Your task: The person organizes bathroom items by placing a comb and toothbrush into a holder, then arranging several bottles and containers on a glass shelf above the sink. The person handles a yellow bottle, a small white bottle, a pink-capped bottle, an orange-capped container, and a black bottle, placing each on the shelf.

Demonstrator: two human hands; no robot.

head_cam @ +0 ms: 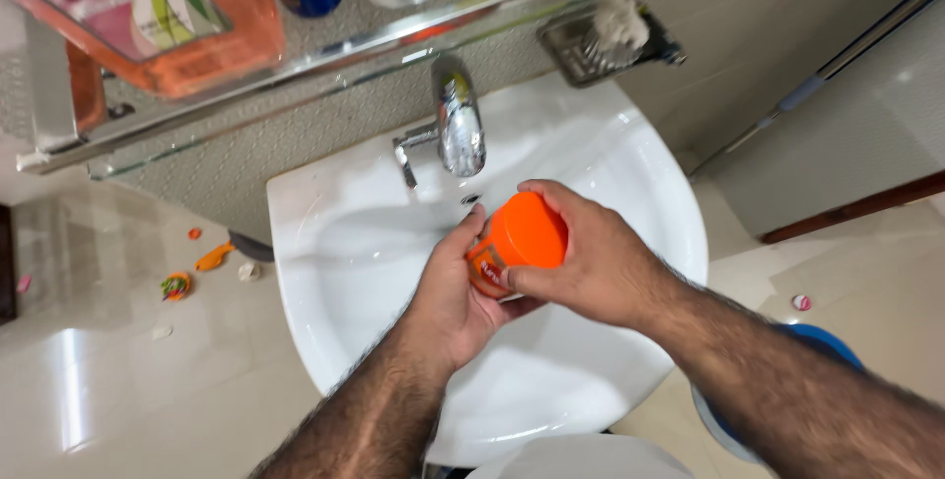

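Note:
An orange container with an orange lid (522, 236) is held over the white wash basin (325, 272), just below the chrome tap (459, 125). My left hand (448, 302) cups the container's body from underneath. My right hand (591, 262) wraps over the lid from the right, fingers curled round its edge. Most of the container's body is hidden by both hands.
A glass shelf (295, 56) above the tap carries an orange-tinted bottle (167, 16), a blue bottle, a metal tin and a yellow-green item. A wire soap holder (605, 41) hangs on the wall. Small scraps (197, 272) lie on the tiled floor left; a blue bucket (827, 341) stands right.

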